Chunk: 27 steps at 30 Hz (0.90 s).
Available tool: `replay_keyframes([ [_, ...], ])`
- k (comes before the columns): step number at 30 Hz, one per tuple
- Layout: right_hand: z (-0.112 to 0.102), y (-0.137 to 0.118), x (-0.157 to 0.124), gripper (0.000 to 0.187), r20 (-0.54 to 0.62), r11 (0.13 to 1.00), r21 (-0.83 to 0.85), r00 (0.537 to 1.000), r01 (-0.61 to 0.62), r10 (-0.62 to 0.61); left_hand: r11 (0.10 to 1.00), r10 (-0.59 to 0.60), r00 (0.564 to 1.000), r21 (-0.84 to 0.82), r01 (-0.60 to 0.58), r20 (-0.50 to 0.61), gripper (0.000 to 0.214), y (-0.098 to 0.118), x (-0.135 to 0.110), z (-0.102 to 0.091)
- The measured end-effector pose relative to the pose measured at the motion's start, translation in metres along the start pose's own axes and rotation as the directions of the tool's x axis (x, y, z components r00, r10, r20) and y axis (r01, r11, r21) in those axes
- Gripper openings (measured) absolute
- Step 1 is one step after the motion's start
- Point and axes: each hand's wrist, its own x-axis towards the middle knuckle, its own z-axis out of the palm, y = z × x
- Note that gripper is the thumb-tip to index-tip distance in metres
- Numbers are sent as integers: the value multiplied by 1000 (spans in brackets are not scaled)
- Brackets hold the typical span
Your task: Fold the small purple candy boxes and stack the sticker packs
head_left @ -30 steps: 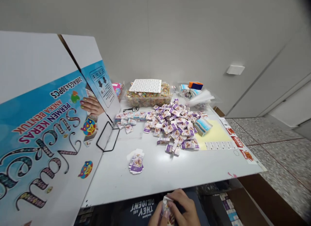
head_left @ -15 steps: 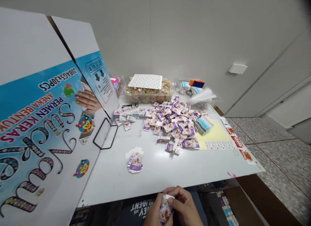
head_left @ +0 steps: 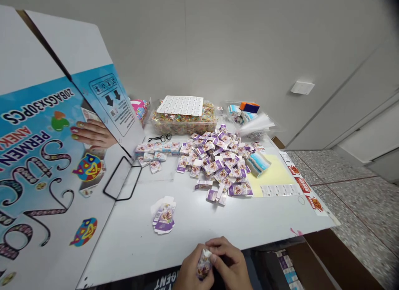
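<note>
Both my hands are low at the near edge of the white table [head_left: 199,223], closed together on one small purple and white printed carton [head_left: 204,264]. My left hand [head_left: 189,271] grips its left side and my right hand [head_left: 230,265] pinches its top right. Just beyond them on the table lies a small stack of flat unfolded cartons [head_left: 163,211]. Farther back a big heap of folded purple cartons [head_left: 218,161] covers the table's middle, with a row of bluish ones [head_left: 157,148] at its left.
A large printed cardboard box panel [head_left: 46,157] leans over the table's left side. At the back stand a clear tub of coloured sweets [head_left: 183,119] topped by a sticker sheet, glasses [head_left: 159,137], and a tray of packets [head_left: 249,115]. Yellow paper [head_left: 274,173] lies right.
The view has shifted, so the table and box panel slid left. My hands rose a little toward the table edge, still working the same small carton between them.
</note>
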Motion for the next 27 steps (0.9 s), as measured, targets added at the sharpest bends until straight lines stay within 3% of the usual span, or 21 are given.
replay_keyframes([
  [4, 2, 6, 2, 19, 40, 974, -125, 982, 189, -185, 999, -44, 997, -19, 45, 58, 11, -3, 2, -4],
  [9, 6, 8, 4, 21, 53, 972, -136, 981, 191, -186, 990, -95, 994, -106, 90, -49, 16, -4, -1, 1],
  [14, 8, 14, 0, 35, 49, 951, -199, 971, 238, -233, 982, -129, 989, -145, 118, -69, 23, -7, -1, 5],
  [19, 8, 7, 1, 24, 62, 976, -157, 988, 148, -139, 978, -131, 991, -168, 124, -36, 28, -6, -3, -3],
  [22, 7, -5, 4, 17, 53, 992, -103, 996, 75, -69, 943, -135, 990, -301, 141, 40, 43, -2, -5, -8],
  [27, 1, -21, 8, 18, -57, 997, -76, 998, -6, 2, 726, -90, 967, -648, 229, 240, 69, 2, -7, 5],
])
